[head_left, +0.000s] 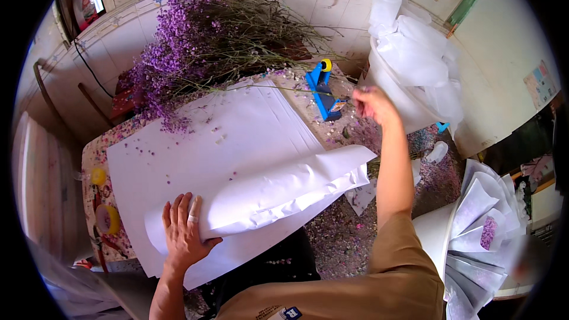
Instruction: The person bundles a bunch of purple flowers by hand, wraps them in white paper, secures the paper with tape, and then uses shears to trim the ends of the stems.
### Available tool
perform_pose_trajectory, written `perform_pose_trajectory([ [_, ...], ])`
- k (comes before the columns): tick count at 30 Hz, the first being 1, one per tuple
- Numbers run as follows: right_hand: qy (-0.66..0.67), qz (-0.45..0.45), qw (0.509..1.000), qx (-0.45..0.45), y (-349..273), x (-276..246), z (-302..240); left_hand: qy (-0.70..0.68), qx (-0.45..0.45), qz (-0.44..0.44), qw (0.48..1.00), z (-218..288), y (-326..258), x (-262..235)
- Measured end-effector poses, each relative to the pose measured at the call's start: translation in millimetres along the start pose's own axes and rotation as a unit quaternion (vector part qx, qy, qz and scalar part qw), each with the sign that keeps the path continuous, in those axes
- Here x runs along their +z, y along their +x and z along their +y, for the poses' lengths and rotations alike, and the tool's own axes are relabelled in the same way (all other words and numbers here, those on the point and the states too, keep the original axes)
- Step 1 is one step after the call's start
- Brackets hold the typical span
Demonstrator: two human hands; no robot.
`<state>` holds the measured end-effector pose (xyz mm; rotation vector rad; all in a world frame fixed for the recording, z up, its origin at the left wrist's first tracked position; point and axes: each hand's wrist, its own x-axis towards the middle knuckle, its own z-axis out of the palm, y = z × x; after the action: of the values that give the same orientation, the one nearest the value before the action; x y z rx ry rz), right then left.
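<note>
My left hand (184,232) presses flat on a roll of white wrapping paper (278,192) that lies across a large white sheet (237,124) on the table, thumb tucked under the roll's near end. My right hand (372,104) is raised at the table's far right with its fingers pinched together near a blue tape dispenser (323,92); whether it holds a thin strip or a stem I cannot tell. A big heap of purple dried flowers (189,47) with long stems lies at the back of the table.
Yellow tape rolls (106,218) sit at the table's left edge. A white bucket stuffed with white paper (415,65) stands at the right. Wrapped paper cones (480,225) pile up at the lower right. The floor (355,231) is strewn with purple petals.
</note>
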<state>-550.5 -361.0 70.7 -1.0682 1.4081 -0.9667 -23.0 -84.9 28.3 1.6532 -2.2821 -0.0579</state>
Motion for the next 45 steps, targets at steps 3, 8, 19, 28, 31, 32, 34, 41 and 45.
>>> perform_pose_trajectory([
  [3,-0.032,0.063,0.995,0.070,-12.7,5.0,43.5,-0.004,0.009,0.012,1.000,0.9,1.5,4.0],
  [8,-0.098,0.103,0.985,0.095,13.4,33.5,59.1,-0.003,0.010,0.026,1.000,-3.8,-6.5,-1.9],
  [19,-0.150,0.000,0.984,-0.098,-142.8,144.9,-20.5,-0.035,-0.011,0.021,0.999,-20.0,-27.9,5.5],
  [28,-0.256,-0.161,0.953,-0.030,-228.9,370.8,67.3,-0.036,0.010,0.050,0.998,-20.0,-23.8,17.4],
  [31,-0.375,-0.140,0.916,-0.026,-226.8,377.0,56.1,-0.037,0.011,0.027,0.999,-21.9,-22.5,16.0],
  [32,-0.445,-0.134,0.885,-0.040,-228.1,377.6,54.2,-0.039,0.012,0.027,0.999,-23.0,-24.3,16.7],
  [34,-0.504,-0.102,0.854,-0.082,-232.8,377.2,61.6,-0.051,0.003,0.031,0.998,-26.7,-24.6,18.4],
  [41,-0.645,-0.079,0.734,-0.198,-253.7,325.3,101.1,-0.051,-0.071,0.133,0.987,-9.8,-4.5,31.3],
  [45,-0.505,-0.251,0.818,-0.113,-264.0,284.7,48.3,-0.034,-0.098,0.168,0.980,-14.3,-1.1,36.6],
])
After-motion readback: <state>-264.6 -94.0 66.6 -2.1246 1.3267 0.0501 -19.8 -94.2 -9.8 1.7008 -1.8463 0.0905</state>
